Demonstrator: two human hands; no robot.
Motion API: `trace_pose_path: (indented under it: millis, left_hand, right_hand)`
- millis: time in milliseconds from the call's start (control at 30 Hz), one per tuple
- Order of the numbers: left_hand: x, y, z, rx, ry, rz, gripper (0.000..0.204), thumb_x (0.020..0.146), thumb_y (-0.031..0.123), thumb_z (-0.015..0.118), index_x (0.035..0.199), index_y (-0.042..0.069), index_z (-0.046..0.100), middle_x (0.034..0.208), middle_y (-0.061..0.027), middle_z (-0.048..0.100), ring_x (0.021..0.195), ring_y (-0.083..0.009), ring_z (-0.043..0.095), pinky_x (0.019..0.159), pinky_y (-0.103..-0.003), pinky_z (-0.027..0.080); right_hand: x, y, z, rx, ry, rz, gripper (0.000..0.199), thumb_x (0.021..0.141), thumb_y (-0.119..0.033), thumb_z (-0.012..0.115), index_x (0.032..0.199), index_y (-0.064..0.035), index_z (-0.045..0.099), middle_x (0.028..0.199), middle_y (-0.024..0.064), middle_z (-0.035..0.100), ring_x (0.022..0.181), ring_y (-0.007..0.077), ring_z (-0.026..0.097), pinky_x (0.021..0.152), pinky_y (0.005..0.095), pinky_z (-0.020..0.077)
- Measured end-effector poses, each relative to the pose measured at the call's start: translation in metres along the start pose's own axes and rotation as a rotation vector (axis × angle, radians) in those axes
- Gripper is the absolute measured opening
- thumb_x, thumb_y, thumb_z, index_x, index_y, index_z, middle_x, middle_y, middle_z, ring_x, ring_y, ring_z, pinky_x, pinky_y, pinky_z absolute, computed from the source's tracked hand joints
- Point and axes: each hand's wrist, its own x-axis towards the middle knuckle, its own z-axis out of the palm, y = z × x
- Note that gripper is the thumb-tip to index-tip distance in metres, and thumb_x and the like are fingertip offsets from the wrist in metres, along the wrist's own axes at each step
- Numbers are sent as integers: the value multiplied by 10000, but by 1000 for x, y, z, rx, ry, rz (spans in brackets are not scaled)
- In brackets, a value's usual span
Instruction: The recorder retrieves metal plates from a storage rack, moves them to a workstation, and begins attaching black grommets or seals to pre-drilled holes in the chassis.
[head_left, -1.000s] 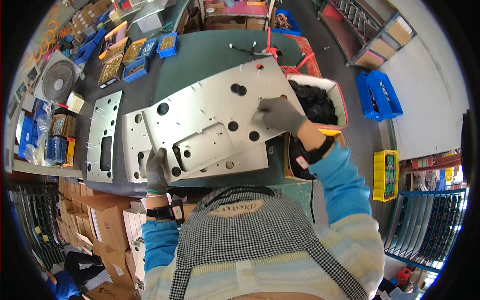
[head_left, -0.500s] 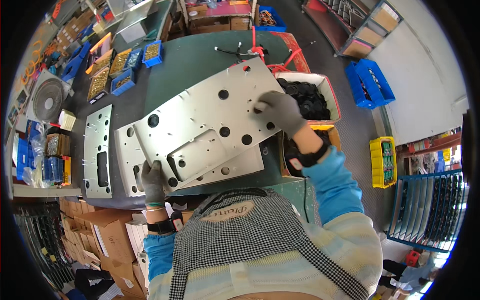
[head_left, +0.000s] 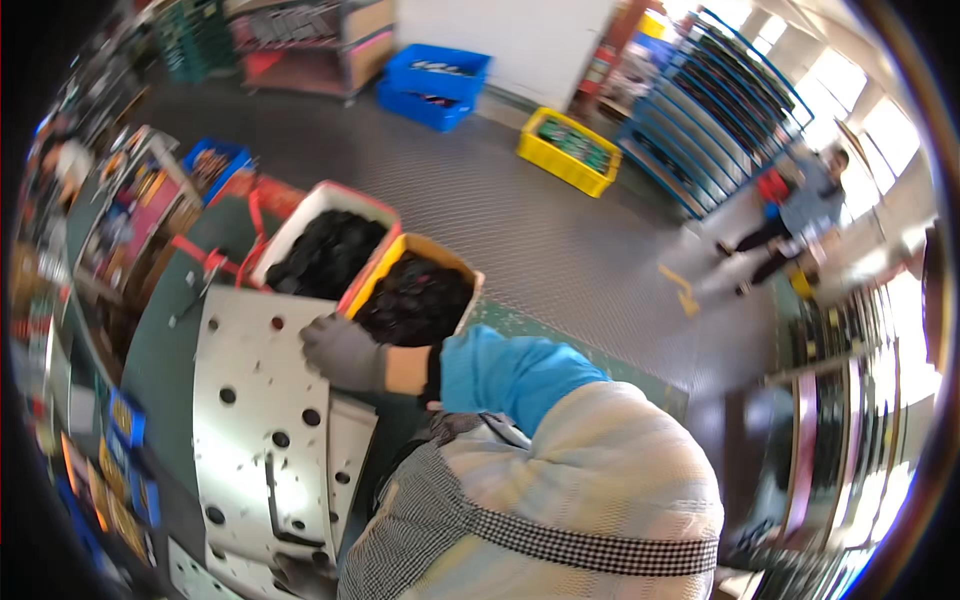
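Note:
A large silvery metal panel (head_left: 240, 380) with round black-looking holes, a slot and small studs lies over a second metal panel (head_left: 350, 440) on the green-topped table. My right hand (head_left: 345, 352), in a grey glove, is curled at the panel's far right edge, beside the boxes of black parts. At the near end my left hand (head_left: 305, 577), also gloved, grips the panel's edge; it is dark and partly cut off by my body. A third panel (head_left: 195, 575) shows at the lower left.
A white box (head_left: 375, 205) and a yellow box (head_left: 430, 250), both of black parts, stand beside my right hand. Red cables (head_left: 255, 215) lie at the table's far end. Blue bins (head_left: 435, 80), a yellow crate (head_left: 570, 150), a blue rack (head_left: 700, 110) and a person (head_left: 810, 200) are farther off.
The view has swung to the right, bringing the floor, blue rack and a walking person into sight. My right hand has shifted to the panel's edge; my left stays at its near end.

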Motion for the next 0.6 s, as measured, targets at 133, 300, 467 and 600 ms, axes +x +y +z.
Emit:
trace_pose_path:
  millis: [133,300,467,600]
  left_hand:
    - [16,28,29,-8,-148,132,709,690,469,637,1217,11,514,1233,-197,529,1087,-383,526,974,-482,361]
    - [33,3,38,-12,-231,216,700,696,464,631,1217,12,510,1219,-194,535,1090,-379,525,973,-479,364]
    - [44,-33,38,-21,-246,248,691,703,458,624,1217,13,505,1205,-190,541,1093,-374,524,973,-476,367]
    - [46,-53,44,-47,-238,272,683,708,454,618,1217,14,501,1193,-188,545,1095,-370,524,972,-473,370]
  right_hand:
    - [1,16,-6,66,73,-72,128,710,-227,635,805,-142,636,978,19,563,947,230,536,778,384,416]
    - [8,52,-10,212,-105,-304,139,728,-214,628,853,-161,654,1079,25,580,1000,249,545,798,397,447]
    - [46,41,-22,190,-515,-311,199,740,-218,618,913,-129,657,1105,71,568,1026,269,557,814,393,468]
    - [66,65,-32,362,-785,-379,278,719,-274,672,936,-104,640,1066,77,552,995,282,555,794,404,446]
